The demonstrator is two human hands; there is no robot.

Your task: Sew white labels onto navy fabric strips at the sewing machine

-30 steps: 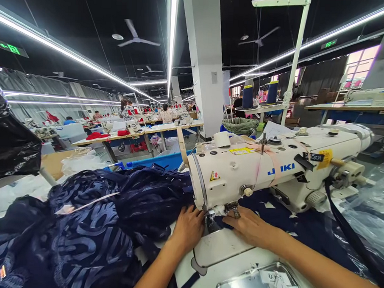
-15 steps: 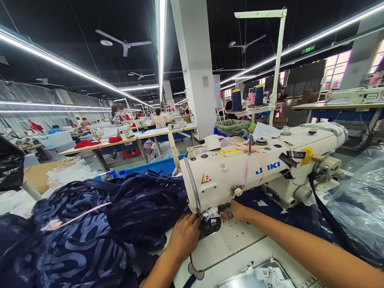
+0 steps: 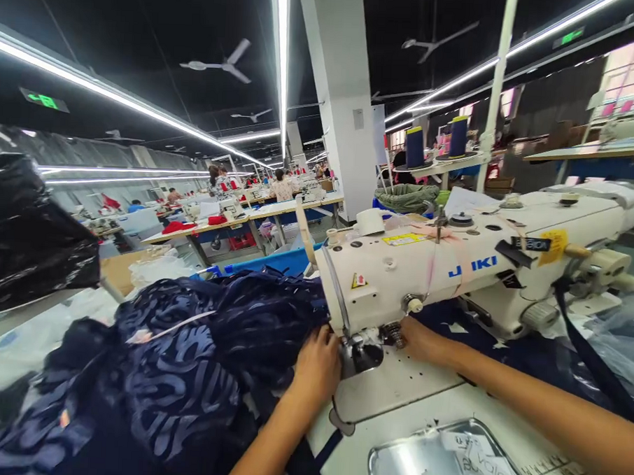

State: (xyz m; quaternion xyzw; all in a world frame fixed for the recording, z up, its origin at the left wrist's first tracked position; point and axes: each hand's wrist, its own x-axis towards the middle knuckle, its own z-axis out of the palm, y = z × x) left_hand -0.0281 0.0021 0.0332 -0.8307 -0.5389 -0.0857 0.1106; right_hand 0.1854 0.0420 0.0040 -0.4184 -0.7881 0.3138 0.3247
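A white sewing machine [image 3: 393, 283] stands across the front. My left hand [image 3: 319, 364] is at the left of its needle area, fingers curled down on the edge of a navy garment [image 3: 179, 371]. That garment, sheer with a swirling pattern, is bunched to the left of the machine. Behind the machine's head, on the right of the presser foot [image 3: 367, 355], is my right hand [image 3: 422, 340]; its fingertips are hidden by the machine parts, so what they hold does not show. Cloth under the foot is hard to make out.
A metal tray [image 3: 417, 459] with paper labels lies at the front. Navy thread cones [image 3: 414, 147] stand behind the machine. A dark strap [image 3: 585, 347] hangs at its right, near clear plastic [image 3: 617, 335]. Black plastic [image 3: 33, 232] juts in at the left.
My view has turned a little to the left, so the machine and cloth appear farther right. Both hands stay beside the needle area, with little visible shift against the machine.
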